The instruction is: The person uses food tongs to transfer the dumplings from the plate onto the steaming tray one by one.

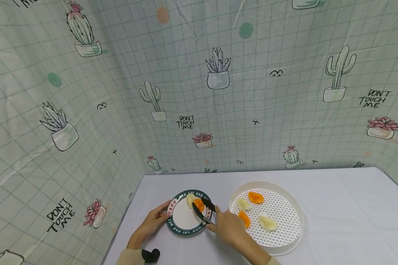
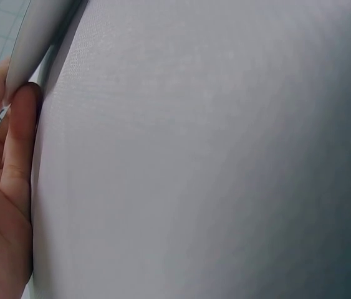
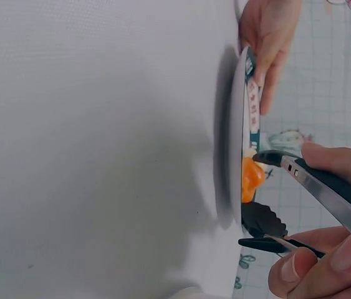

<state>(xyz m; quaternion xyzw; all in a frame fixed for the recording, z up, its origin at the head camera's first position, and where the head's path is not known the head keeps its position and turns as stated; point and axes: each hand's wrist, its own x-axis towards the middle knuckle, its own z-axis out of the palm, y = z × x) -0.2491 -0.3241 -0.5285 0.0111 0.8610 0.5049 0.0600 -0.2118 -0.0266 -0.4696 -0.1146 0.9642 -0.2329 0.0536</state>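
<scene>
A round plate (image 1: 185,218) with a green lettered rim lies on the table. My left hand (image 1: 152,222) grips its left edge, and in the left wrist view a finger (image 2: 22,124) reaches under the rim. In my right hand (image 1: 229,225) are black-tipped metal tongs (image 1: 197,212), held over the plate's right side. Their tips stand apart on either side of a glossy orange piece (image 3: 252,179) on the plate. Beside it lies a pale yellow piece (image 1: 190,200).
To the right stands a round white perforated tray (image 1: 285,224) with a raised rim, bearing two orange pieces (image 1: 255,197) and two pale yellow pieces (image 1: 267,223). A white cloth (image 1: 345,221) covers the table. Behind hangs a grid-patterned curtain (image 1: 245,110) printed with cacti.
</scene>
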